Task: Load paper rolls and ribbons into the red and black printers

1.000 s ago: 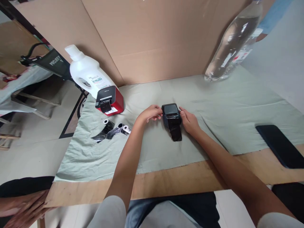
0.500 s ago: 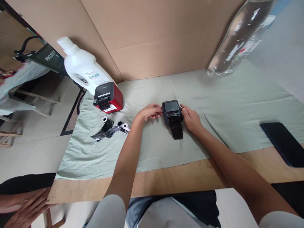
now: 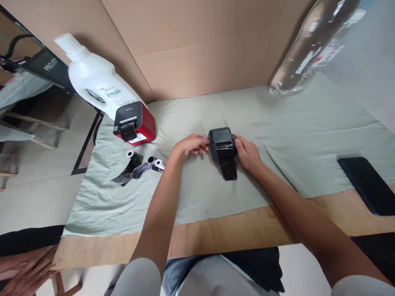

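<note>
While both hands brace the small black printer [image 3: 221, 142] at mid-tabletop, left hand [image 3: 190, 146] at its nine o'clock, right hand [image 3: 247, 153] at three, fingertips pressing its sides, steady even pressure should stop it sliding on the green cloth [image 3: 277, 135].

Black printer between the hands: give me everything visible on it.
The black printer is a small boxy unit, plastic by its look, with a slightly glossy top panel. It sits upright on the green cloth, near the table's middle. A strip of shiny black film comes out of its front and lies on the cloth toward the person. The left hand touches its left side with the fingers; the right hand holds its right side.
</note>
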The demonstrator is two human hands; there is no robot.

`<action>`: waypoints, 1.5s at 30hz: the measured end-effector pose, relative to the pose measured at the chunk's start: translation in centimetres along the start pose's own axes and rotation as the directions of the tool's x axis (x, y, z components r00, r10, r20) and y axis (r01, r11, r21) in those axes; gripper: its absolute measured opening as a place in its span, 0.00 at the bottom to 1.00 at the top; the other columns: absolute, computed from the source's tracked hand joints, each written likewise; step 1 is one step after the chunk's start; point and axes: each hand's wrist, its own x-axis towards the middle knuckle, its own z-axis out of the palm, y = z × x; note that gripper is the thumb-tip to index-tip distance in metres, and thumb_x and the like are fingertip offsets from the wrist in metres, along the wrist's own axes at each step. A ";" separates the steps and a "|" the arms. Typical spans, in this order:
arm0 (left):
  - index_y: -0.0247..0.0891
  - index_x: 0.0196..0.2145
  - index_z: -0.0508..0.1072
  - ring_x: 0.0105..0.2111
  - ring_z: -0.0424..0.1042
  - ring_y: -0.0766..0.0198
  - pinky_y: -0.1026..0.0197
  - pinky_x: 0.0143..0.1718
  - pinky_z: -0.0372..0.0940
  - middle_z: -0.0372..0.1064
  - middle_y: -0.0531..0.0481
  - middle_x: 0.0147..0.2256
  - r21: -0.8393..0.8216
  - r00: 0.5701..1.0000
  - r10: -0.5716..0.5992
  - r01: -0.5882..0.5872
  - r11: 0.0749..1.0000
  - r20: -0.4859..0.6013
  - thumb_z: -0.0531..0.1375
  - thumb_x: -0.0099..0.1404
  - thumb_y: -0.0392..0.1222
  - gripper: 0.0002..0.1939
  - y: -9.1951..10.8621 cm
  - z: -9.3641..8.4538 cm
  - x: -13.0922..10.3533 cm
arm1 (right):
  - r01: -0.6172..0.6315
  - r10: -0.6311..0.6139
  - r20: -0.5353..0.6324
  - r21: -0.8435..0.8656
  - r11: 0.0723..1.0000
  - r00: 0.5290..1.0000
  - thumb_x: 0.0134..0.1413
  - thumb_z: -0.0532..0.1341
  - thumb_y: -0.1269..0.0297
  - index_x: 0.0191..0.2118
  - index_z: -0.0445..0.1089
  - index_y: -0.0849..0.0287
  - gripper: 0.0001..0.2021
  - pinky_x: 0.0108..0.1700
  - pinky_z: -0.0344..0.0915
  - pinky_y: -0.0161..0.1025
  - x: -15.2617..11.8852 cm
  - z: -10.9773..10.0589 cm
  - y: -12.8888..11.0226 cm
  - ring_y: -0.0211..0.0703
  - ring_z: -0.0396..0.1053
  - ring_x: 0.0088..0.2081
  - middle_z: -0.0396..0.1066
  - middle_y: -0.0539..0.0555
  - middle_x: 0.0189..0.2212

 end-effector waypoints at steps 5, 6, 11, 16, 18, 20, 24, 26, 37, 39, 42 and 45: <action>0.34 0.25 0.74 0.20 0.72 0.69 0.70 0.16 0.52 0.70 0.50 0.21 0.008 0.999 -0.028 0.028 1.000 0.017 0.64 0.60 0.41 0.09 0.1 0.2 0.4 | -0.023 0.024 0.025 -0.038 0.999 0.999 0.72 0.40 0.40 0.64 0.72 0.56 0.36 0.56 0.70 0.51 0.0 -0.1 -0.1 0.59 0.77 0.55 0.80 0.59 0.53; 0.34 0.25 0.74 0.20 0.71 0.70 0.70 0.16 0.52 0.70 0.50 0.21 0.003 1.000 -0.022 0.022 1.000 0.014 0.64 0.61 0.40 0.09 0.2 0.4 0.4 | -0.023 0.025 0.026 -0.053 0.998 0.999 0.72 0.40 0.40 0.65 0.72 0.57 0.36 0.55 0.70 0.51 0.0 -0.1 -0.1 0.60 0.77 0.54 0.81 0.60 0.53; 0.34 0.24 0.72 0.19 0.70 0.71 0.69 0.17 0.51 0.69 0.51 0.20 -0.013 0.999 -0.037 0.037 0.999 0.020 0.62 0.63 0.38 0.11 0.4 0.7 0.3 | -0.037 0.042 0.033 -0.118 0.992 0.999 0.72 0.40 0.40 0.66 0.71 0.57 0.37 0.50 0.71 0.50 0.0 0.1 -0.2 0.61 0.79 0.50 0.82 0.61 0.47; 0.35 0.24 0.72 0.18 0.69 0.71 0.69 0.16 0.51 0.69 0.52 0.20 -0.027 0.999 -0.022 0.023 0.999 0.026 0.61 0.63 0.37 0.10 0.2 0.6 0.3 | -0.035 0.040 0.035 -0.127 0.991 0.999 0.72 0.39 0.39 0.66 0.71 0.58 0.37 0.49 0.70 0.50 0.0 0.1 -0.2 0.61 0.79 0.49 0.82 0.62 0.47; 0.35 0.24 0.72 0.18 0.69 0.71 0.69 0.16 0.51 0.68 0.52 0.20 -0.026 1.000 -0.014 0.015 1.000 0.026 0.61 0.63 0.36 0.09 0.2 0.6 0.3 | -0.027 0.032 0.037 -0.122 0.992 0.999 0.72 0.39 0.39 0.66 0.71 0.57 0.38 0.49 0.70 0.49 0.0 0.0 -0.2 0.61 0.78 0.50 0.82 0.61 0.47; 0.34 0.25 0.72 0.18 0.70 0.71 0.69 0.16 0.51 0.68 0.52 0.20 -0.019 1.000 -0.011 0.012 1.000 0.023 0.60 0.63 0.36 0.09 0.3 0.7 0.1 | -0.017 0.021 0.039 -0.124 0.992 0.999 0.72 0.39 0.39 0.66 0.71 0.57 0.38 0.49 0.70 0.49 0.0 0.0 -0.2 0.61 0.78 0.50 0.82 0.61 0.47; 0.34 0.24 0.72 0.19 0.69 0.71 0.69 0.17 0.51 0.68 0.52 0.20 0.014 1.000 0.006 -0.007 1.000 0.013 0.60 0.63 0.35 0.09 0.6 0.9 -0.3 | -0.004 0.012 0.049 -0.159 0.987 0.999 0.73 0.38 0.40 0.67 0.70 0.55 0.37 0.47 0.69 0.47 -0.1 0.0 -0.1 0.59 0.79 0.47 0.82 0.60 0.46; 0.34 0.25 0.71 0.19 0.70 0.71 0.69 0.17 0.52 0.69 0.51 0.21 0.046 0.999 0.036 -0.037 0.998 0.018 0.60 0.62 0.35 0.08 0.8 0.9 -0.5 | 0.015 -0.006 0.051 -0.187 0.982 0.999 0.73 0.38 0.41 0.67 0.69 0.56 0.36 0.47 0.68 0.46 -0.2 0.1 -0.1 0.58 0.79 0.45 0.83 0.60 0.45; 0.37 0.59 0.70 0.46 0.80 0.52 0.59 0.37 0.71 0.76 0.37 0.56 0.433 0.968 0.252 -0.222 0.874 -0.012 0.67 0.60 0.52 0.33 1.8 0.4 -3.0 | 0.065 -0.065 0.008 -0.213 0.975 0.998 0.74 0.40 0.46 0.65 0.71 0.62 0.34 0.44 0.67 0.46 -0.6 0.2 0.0 0.57 0.79 0.42 0.83 0.64 0.44; 0.40 0.68 0.64 0.57 0.75 0.49 0.56 0.49 0.71 0.65 0.38 0.67 0.454 0.917 0.398 -0.348 0.820 -0.014 0.68 0.60 0.49 0.41 1.6 0.4 -3.0 | 0.066 -0.066 0.009 -0.196 0.978 0.998 0.74 0.41 0.47 0.65 0.71 0.62 0.33 0.44 0.67 0.46 -0.6 0.1 0.0 0.58 0.79 0.43 0.83 0.63 0.45; 0.43 0.69 0.64 0.60 0.72 0.51 0.55 0.60 0.67 0.60 0.44 0.71 0.418 0.874 0.484 -0.457 0.785 0.047 0.66 0.62 0.46 0.39 1.2 0.1 -2.5 | 0.067 -0.066 0.007 -0.182 0.981 0.998 0.74 0.42 0.49 0.65 0.71 0.62 0.32 0.44 0.67 0.46 -0.5 0.1 -0.1 0.58 0.79 0.42 0.83 0.63 0.45; 0.41 0.67 0.69 0.58 0.74 0.53 0.55 0.61 0.66 0.64 0.44 0.68 0.348 0.837 0.546 -0.522 0.779 0.035 0.64 0.66 0.50 0.33 0.8 -0.1 -1.5 | 0.075 -0.075 0.006 -0.167 0.983 0.997 0.74 0.43 0.50 0.64 0.72 0.60 0.30 0.43 0.67 0.45 -0.5 0.1 -0.1 0.57 0.79 0.42 0.83 0.62 0.44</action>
